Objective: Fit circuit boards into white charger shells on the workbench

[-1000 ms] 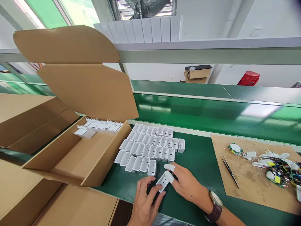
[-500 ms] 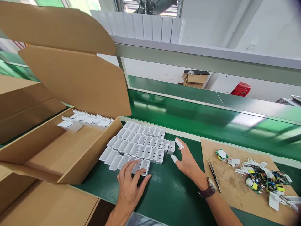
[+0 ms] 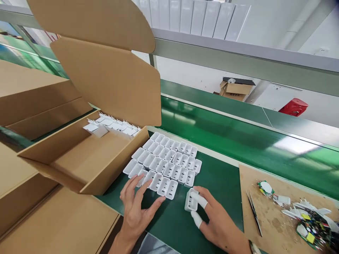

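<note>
Small white open-topped plastic cases [image 3: 160,165] stand side by side in several rows on the green bench, slots visible in their floors. Over the front row, my left hand [image 3: 136,206] is spread, fingertips at the cases' near edge and thumb just below the end case [image 3: 171,189]. To the right of that row, my right hand [image 3: 214,215], with white finger cots on thumb and forefinger, pinches a single white plastic case [image 3: 189,201] at its right side. This case is apart from the rows and its opening faces up.
An open cardboard box [image 3: 111,169] with white plug parts [image 3: 116,124] at its far end stands left. On the right, a brown board [image 3: 272,215] holds tweezers [image 3: 254,213], circuit boards [image 3: 309,229] and white plastic pieces. A raised rail [image 3: 238,56] crosses behind.
My right hand came from open beside the rows to pinching one case nearer the bench front. My left hand spread wider and shifted left along the front row. The camera view turned.
</note>
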`<state>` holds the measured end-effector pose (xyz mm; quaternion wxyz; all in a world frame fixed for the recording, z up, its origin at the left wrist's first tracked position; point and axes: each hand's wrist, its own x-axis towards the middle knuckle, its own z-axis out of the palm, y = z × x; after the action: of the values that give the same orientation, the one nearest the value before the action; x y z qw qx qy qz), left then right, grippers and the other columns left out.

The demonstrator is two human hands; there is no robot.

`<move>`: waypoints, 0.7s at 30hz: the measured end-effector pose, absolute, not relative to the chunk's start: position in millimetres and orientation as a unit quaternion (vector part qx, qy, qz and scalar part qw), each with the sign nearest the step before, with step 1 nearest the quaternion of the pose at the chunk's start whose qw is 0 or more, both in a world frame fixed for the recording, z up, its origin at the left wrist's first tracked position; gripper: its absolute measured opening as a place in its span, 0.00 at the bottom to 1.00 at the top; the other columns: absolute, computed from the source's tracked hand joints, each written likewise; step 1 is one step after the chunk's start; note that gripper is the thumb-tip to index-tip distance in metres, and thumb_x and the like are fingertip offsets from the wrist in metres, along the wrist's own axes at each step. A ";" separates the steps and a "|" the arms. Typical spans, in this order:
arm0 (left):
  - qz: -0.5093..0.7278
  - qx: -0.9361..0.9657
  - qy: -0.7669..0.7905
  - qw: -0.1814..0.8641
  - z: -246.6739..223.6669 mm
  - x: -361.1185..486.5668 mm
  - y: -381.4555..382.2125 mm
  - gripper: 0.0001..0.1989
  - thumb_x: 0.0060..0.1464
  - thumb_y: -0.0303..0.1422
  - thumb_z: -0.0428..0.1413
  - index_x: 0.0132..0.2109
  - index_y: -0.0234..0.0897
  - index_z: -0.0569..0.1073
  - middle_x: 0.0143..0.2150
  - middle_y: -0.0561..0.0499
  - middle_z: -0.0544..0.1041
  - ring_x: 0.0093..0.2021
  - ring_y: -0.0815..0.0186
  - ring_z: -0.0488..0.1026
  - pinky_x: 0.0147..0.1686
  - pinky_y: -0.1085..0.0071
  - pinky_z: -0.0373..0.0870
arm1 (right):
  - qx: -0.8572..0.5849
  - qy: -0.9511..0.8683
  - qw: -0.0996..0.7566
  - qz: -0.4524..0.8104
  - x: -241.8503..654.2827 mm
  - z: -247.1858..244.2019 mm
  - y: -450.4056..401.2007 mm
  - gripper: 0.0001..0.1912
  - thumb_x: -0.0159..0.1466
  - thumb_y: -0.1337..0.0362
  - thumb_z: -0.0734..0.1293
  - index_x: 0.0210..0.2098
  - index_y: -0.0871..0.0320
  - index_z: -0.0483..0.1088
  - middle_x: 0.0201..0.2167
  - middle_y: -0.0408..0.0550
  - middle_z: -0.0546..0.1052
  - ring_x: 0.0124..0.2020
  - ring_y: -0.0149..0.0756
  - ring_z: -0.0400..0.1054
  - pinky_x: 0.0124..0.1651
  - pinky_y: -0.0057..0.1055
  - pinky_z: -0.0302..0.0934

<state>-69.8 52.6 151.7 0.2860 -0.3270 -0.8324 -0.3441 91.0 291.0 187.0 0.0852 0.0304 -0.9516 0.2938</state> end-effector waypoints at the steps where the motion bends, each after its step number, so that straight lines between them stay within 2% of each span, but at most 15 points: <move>1: -0.349 -0.319 -0.830 0.296 151.2 -73.8 52.7 0.22 0.60 0.40 0.65 0.59 0.43 0.71 0.60 0.39 0.72 0.64 0.44 0.67 0.65 0.46 0.61 | 0.041 -0.955 0.083 0.282 87.4 179.8 283.8 0.31 0.66 0.72 0.61 0.68 0.54 0.56 0.65 0.61 0.66 0.62 0.49 0.69 0.60 0.46 0.73; 5: -0.370 -0.228 -0.845 0.311 145.4 -88.1 44.9 0.20 0.62 0.38 0.62 0.59 0.42 0.71 0.59 0.39 0.72 0.63 0.46 0.68 0.65 0.43 0.62 | 0.052 -0.969 0.090 0.223 71.4 153.5 264.9 0.24 0.64 0.75 0.60 0.59 0.57 0.64 0.69 0.64 0.62 0.60 0.56 0.72 0.50 0.49 0.78; 8: -0.419 -0.127 -0.864 0.250 137.3 -95.9 33.5 0.23 0.62 0.45 0.60 0.60 0.41 0.71 0.61 0.39 0.71 0.62 0.47 0.68 0.59 0.45 0.70 | 0.033 -0.972 0.088 0.217 64.7 144.2 256.9 0.20 0.65 0.75 0.59 0.55 0.55 0.66 0.69 0.63 0.63 0.51 0.51 0.78 0.41 0.43 0.80; 11: -0.514 -0.062 -0.838 0.176 128.5 -101.9 27.0 0.26 0.59 0.49 0.62 0.59 0.42 0.72 0.62 0.40 0.68 0.56 0.53 0.72 0.46 0.58 0.80 | 0.011 -0.968 0.096 0.230 61.0 141.0 250.8 0.20 0.68 0.73 0.57 0.58 0.53 0.65 0.68 0.62 0.64 0.48 0.46 0.79 0.38 0.40 0.80; 15: -0.559 -0.018 -0.816 0.147 125.7 -108.3 27.6 0.29 0.54 0.51 0.65 0.57 0.41 0.74 0.62 0.42 0.67 0.41 0.64 0.76 0.37 0.66 0.81 | 0.007 -0.967 0.111 0.229 56.6 143.7 246.2 0.19 0.72 0.69 0.54 0.61 0.52 0.62 0.67 0.62 0.65 0.47 0.46 0.79 0.35 0.39 0.80; 17: -0.545 -0.012 -0.825 0.148 128.3 -110.9 28.9 0.30 0.53 0.51 0.66 0.56 0.40 0.75 0.61 0.42 0.68 0.38 0.66 0.74 0.35 0.67 0.81 | 0.003 -0.966 0.127 0.227 55.1 146.7 245.1 0.19 0.74 0.67 0.54 0.62 0.53 0.61 0.65 0.63 0.67 0.44 0.46 0.80 0.31 0.38 0.78; 21: -0.572 -0.032 -0.805 0.154 129.9 -114.7 31.1 0.28 0.53 0.48 0.66 0.56 0.39 0.74 0.58 0.43 0.67 0.41 0.67 0.75 0.39 0.67 0.83 | -0.004 -0.958 0.164 0.235 54.1 147.5 241.8 0.20 0.75 0.65 0.54 0.64 0.54 0.59 0.60 0.64 0.71 0.40 0.45 0.80 0.28 0.37 0.77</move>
<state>-114.7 31.1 129.9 0.1541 -0.0319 -0.8050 -0.5720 54.1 241.8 147.5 0.1636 -0.0038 -0.9581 0.2352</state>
